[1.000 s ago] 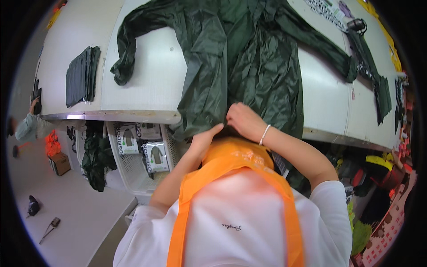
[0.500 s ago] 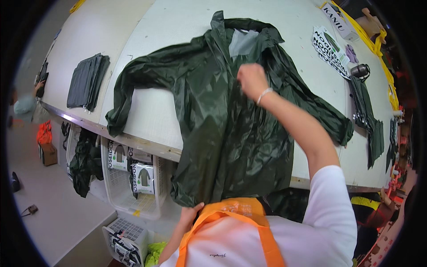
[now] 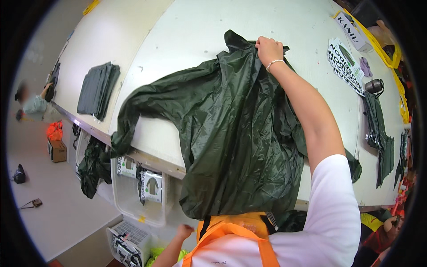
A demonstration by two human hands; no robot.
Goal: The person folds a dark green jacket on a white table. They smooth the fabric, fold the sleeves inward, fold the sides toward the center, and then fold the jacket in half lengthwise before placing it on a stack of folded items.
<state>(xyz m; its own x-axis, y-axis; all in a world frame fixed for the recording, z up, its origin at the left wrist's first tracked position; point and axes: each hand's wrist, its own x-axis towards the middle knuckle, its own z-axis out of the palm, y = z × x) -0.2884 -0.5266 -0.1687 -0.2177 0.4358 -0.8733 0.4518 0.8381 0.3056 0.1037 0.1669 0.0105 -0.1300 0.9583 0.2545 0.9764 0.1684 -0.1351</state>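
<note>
A dark green rain jacket (image 3: 222,133) lies spread over the white table, its collar at the far end and its hem hanging over the near edge. At the collar my right hand (image 3: 269,51) is closed on the fabric, which rises in long folds toward it. One sleeve stretches to the left and droops at the table edge; the other is partly hidden under my right forearm. Just below the hem, to the left of my orange apron (image 3: 240,236), is my left hand (image 3: 186,230), apart from the jacket. Its fingers are too small and blurred to make out.
A folded dark stack (image 3: 98,90) lies on the table's left. At right are printed sheets (image 3: 344,64), a white box (image 3: 353,31), a black cup (image 3: 374,86) and dark folded garments (image 3: 378,133). Below the edge stands a white basket (image 3: 162,213) of packages. A person (image 3: 35,104) works far left.
My right hand has moved from the jacket's front up to its collar and gripped it, drawing the front over the light lining. My left hand has let go of the hem and dropped away.
</note>
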